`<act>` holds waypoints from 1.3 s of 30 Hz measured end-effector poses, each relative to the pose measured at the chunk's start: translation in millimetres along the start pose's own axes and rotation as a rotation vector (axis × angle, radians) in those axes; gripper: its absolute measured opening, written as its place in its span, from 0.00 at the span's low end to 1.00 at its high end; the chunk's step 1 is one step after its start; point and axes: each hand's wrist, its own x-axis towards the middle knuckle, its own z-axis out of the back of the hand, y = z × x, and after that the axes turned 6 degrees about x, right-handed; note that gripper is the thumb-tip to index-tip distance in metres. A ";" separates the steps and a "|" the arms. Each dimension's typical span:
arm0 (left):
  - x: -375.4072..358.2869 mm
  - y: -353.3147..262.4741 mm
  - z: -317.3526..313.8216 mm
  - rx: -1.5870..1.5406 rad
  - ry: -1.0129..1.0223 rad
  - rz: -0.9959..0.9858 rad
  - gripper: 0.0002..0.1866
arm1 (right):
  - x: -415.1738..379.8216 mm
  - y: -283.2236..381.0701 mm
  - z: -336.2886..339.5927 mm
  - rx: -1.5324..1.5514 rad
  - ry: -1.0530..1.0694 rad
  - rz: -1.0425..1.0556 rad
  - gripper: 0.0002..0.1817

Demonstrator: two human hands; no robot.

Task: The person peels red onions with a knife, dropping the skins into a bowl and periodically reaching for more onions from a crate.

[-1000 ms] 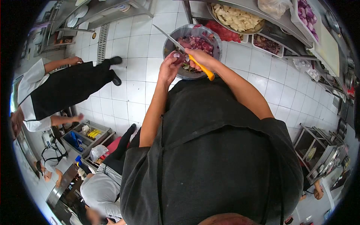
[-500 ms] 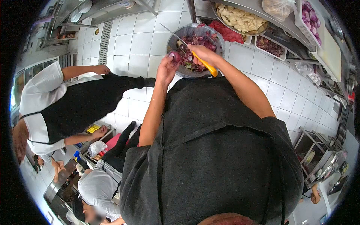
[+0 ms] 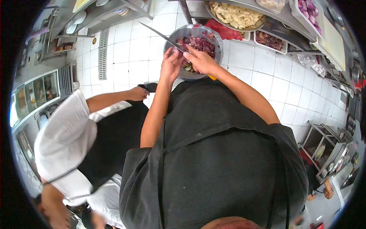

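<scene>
My left hand [image 3: 171,64] is closed around a red onion [image 3: 175,50], which is mostly hidden by the fingers and the blade. In my right hand [image 3: 201,62] is a knife [image 3: 160,35] with a long blade and a yellow handle. Its blade points up and left, crossing at the onion, and only the handle's end shows below the hand. Both hands are over the near left part of a grey bucket [image 3: 220,53]. Inside it lie dark red onion skins and scraps [image 3: 202,42].
A co-worker [image 3: 65,141] in white and a black apron stands close at my left. Ahead right are a red mesh bag [image 3: 225,30], a pan of pale peeled pieces [image 3: 236,16], a crate of dark red scraps [image 3: 270,41] and a basket of purple onions [image 3: 309,14].
My hands have come together, and the knife blade has moved left and down to the onion. The co-worker at the left has moved closer to my left arm.
</scene>
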 end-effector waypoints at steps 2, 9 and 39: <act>2.4 0.5 -6.1 0.010 0.030 0.003 0.21 | -2.9 -2.8 2.8 -0.077 -0.035 0.055 0.39; -10.8 -8.9 -42.1 0.068 0.040 0.011 0.17 | -12.9 2.1 13.2 -0.143 -0.058 0.068 0.39; -30.2 -25.3 -29.1 0.115 -0.049 -0.144 0.18 | 1.8 14.0 4.4 -0.361 0.084 0.184 0.35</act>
